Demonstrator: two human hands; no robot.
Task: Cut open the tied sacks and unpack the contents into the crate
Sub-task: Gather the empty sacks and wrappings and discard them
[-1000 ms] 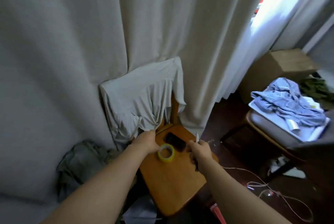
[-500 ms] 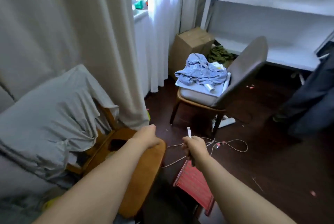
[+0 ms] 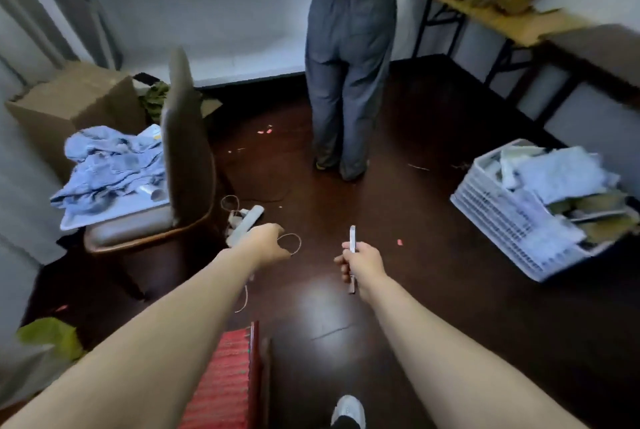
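Right hand (image 3: 360, 264) clenched round a slim white cutter (image 3: 352, 238), held upright above the dark floor (image 3: 415, 307). Left hand (image 3: 266, 245) knuckles up, fingers hidden; cannot tell whether it holds anything. White slatted crate (image 3: 502, 221), heaped with papers and cloth, on floor well to the right.

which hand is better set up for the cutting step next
Right. The right hand grips the white cutter, and the white crate sits on that side. The left hand shows nothing in it.
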